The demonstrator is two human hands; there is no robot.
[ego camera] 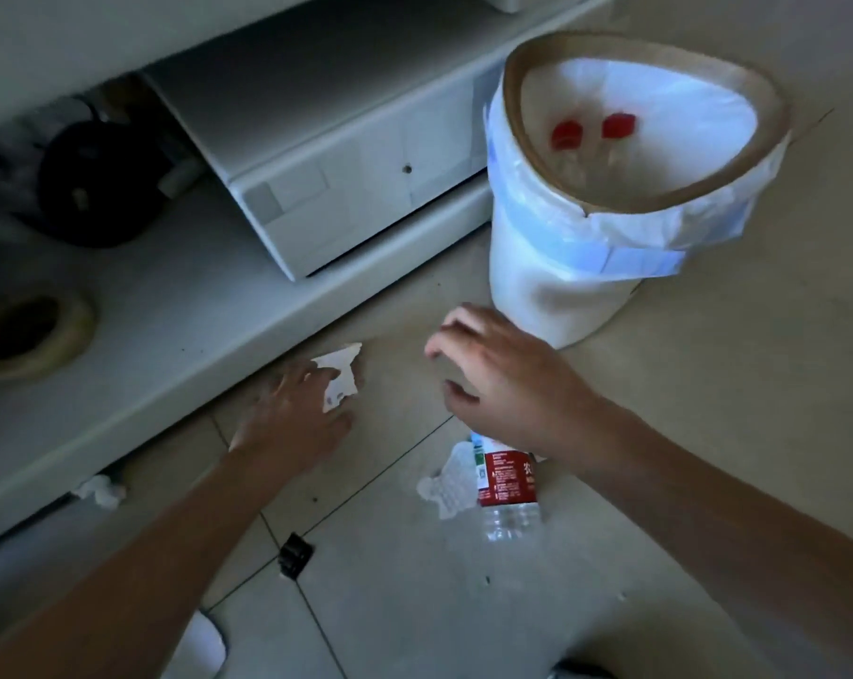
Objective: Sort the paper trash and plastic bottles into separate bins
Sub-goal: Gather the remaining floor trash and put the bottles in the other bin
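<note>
While the left hand (299,409) is pinching a torn paper scrap (340,373) near the shelf unit's (179,306) base edge, the right hand (493,374) is hovering loosely spread, holding nothing, above the plastic bottle (508,487) lying on the floor (708,384). The lined bin (586,267) beside it is already holding red-capped bottles, so paper dropped there is risking a mis-sort.

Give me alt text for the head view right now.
The left hand grips a torn paper scrap on the tiled floor while the right hand hovers open above a plastic bottle. A lined bin behind holds red-capped bottles.
</note>
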